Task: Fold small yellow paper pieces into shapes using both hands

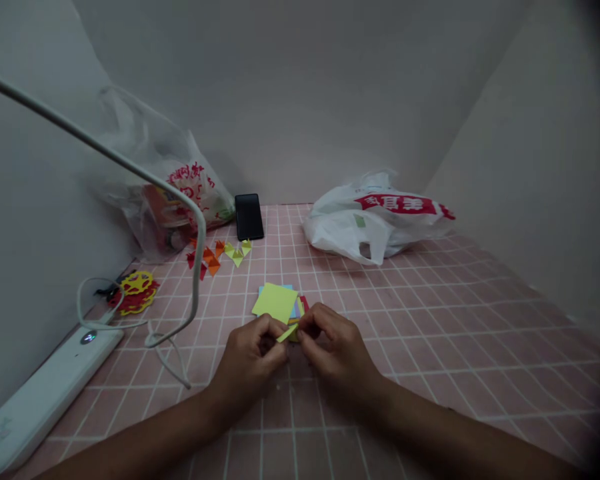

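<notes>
Between my two hands is a small folded piece of yellow paper [287,333], seen nearly edge-on. My left hand [253,353] pinches its left end between thumb and fingers. At the right end, the fingertips of my right hand [337,340] are closed on it too. Just beyond my fingers lies a stack of coloured paper squares [276,301], a yellow-green one on top with blue, purple and red edges showing beneath. My hands hide the near side of the stack.
Small folded paper pieces [213,257] in red, orange and yellow lie farther back, near a black phone [249,217]. Plastic bags stand at back left [180,193] and back right [375,217]. A white lamp base [50,393], looping cable and paper cut-outs [135,293] are left.
</notes>
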### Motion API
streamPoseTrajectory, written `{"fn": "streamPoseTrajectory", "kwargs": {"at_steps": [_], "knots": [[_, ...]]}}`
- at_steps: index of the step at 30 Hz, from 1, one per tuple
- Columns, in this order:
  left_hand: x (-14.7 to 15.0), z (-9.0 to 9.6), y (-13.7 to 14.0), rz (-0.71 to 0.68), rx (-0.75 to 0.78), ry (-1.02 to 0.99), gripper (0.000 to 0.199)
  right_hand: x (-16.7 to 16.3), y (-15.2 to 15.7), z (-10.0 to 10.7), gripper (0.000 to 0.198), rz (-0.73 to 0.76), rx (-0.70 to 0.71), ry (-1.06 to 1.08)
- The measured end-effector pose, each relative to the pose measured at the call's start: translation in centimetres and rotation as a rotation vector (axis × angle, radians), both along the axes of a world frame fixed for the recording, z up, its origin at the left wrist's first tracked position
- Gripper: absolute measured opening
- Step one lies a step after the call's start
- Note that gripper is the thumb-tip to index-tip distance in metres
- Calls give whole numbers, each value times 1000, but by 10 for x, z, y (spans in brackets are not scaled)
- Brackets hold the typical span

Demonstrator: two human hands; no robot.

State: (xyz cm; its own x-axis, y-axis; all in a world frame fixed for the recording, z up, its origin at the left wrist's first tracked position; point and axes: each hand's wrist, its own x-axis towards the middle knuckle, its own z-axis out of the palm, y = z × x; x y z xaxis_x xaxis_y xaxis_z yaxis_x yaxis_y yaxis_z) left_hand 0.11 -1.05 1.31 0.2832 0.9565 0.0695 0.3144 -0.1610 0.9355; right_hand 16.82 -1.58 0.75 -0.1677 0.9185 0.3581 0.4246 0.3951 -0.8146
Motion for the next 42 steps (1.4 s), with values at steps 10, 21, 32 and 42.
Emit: {"fn": "streamPoseTrajectory", "kwargs": {"at_steps": [10, 21, 32, 42], "knots": [[-3, -5, -1, -16, 271, 155, 17, -3, -2, 2, 15, -20, -69, 47], [-2, -5, -2, -46, 26, 4, 11, -3, -1, 0, 15, -29, -35, 97], [-3, -2, 6, -110, -342, -371, 21, 1, 4, 1, 14, 55, 76, 65], [-6, -6, 9, -124, -260, -276, 13, 1, 7, 1, 13, 96, 82, 52]]}}
